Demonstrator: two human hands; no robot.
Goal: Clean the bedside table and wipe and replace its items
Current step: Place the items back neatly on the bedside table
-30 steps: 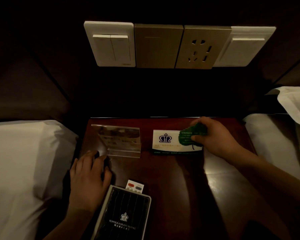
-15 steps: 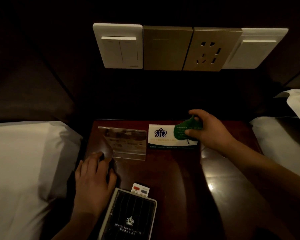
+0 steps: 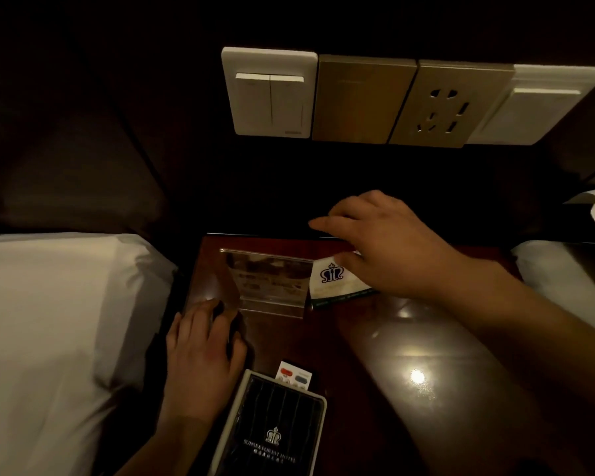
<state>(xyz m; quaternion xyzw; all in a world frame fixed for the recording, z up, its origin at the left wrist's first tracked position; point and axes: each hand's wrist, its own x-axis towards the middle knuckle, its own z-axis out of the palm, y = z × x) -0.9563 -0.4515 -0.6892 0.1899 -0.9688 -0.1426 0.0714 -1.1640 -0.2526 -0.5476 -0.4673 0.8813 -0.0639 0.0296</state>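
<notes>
The dark red bedside table [image 3: 409, 341] lies below me. My right hand [image 3: 389, 245] reaches over its back edge. The thumb presses on a white card with a crown logo [image 3: 330, 281], and that card sits tilted. The green leaf card is hidden under this hand. My left hand [image 3: 203, 352] lies palm down at the table's left front, fingers curled over a dark wad, likely a cloth [image 3: 235, 333]. A clear acrylic sign holder [image 3: 265, 280] stands just beyond those fingers. A black hotel folder [image 3: 272, 431] lies at the near edge, with a small card bearing red and blue patches [image 3: 294, 372] sticking out behind it.
White pillows flank the table: one on the left [image 3: 49, 321], one on the right [image 3: 564, 276]. On the dark wall above are a white double switch [image 3: 270, 92], a gold blank plate [image 3: 364, 99], a gold socket [image 3: 450, 104] and another white switch [image 3: 536, 108].
My right hand moved left and up over the white card, which has turned askew. The green leaf card is no longer visible. My left hand has stayed put.
</notes>
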